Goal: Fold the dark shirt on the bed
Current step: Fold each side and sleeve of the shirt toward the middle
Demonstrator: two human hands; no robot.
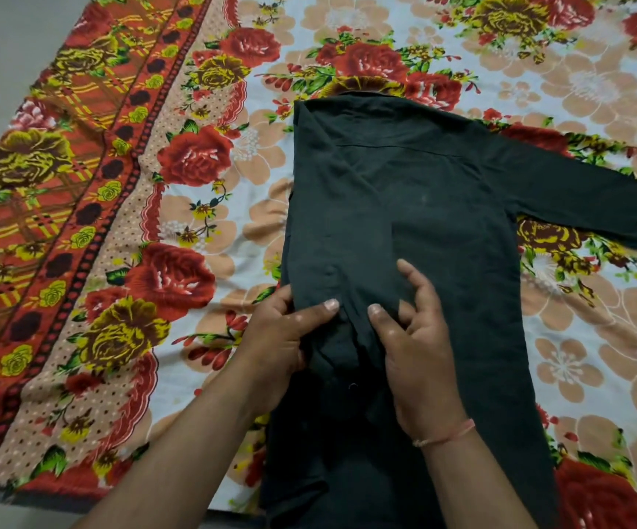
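One dark shirt flat on floral bedsheet, collar away from person, long axis running toward them. Left side folded in; one sleeve stretched right, tip cut off. Two hands: left hand pinching folded edge, right hand pressing cloth, fingers spread. Hem out of sight.

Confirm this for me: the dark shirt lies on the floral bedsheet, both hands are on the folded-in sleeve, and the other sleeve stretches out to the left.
One detail is wrong. The head view shows the dark shirt on the floral bedsheet with the left hand and right hand on the folded-in sleeve, but the other sleeve stretches out to the right, not the left.
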